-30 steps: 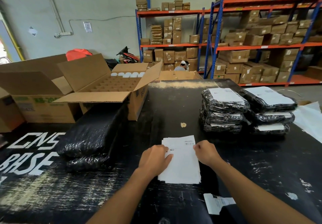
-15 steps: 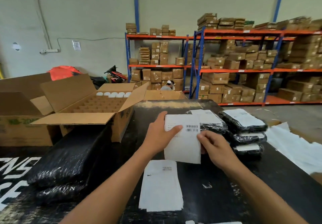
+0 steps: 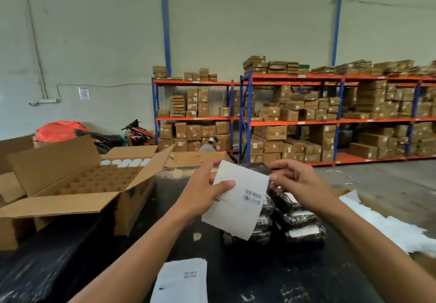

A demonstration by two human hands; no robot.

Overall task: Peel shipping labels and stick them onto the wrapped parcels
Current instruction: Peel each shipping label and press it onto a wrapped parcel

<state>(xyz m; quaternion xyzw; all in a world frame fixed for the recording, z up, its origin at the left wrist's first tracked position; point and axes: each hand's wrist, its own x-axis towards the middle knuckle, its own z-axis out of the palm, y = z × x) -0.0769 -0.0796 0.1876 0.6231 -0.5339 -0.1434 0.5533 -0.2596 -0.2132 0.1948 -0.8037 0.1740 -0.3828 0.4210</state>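
A white shipping label (image 3: 238, 206) with a barcode is held up, tilted, above the black table (image 3: 250, 269). My left hand (image 3: 203, 189) grips its upper left edge, thumb across the front. My right hand (image 3: 297, 182) has curled fingers and pinches at the label's upper right corner. Behind and below the label lie two stacks of black wrapped parcels (image 3: 299, 220) with white labels on them, partly hidden. A stack of more labels (image 3: 181, 281) lies on the table near the bottom edge.
An open cardboard box (image 3: 77, 180) with divider cells stands at the left. Long black wrapped bundles (image 3: 47, 255) lie in front of it. White backing sheets (image 3: 389, 229) lie at the table's right edge. Racks of cartons (image 3: 330, 118) line the far wall.
Both hands lifted one label off the stack and raised it higher. It now tilts, and my right hand has moved to its upper right corner. The view has tipped upward.
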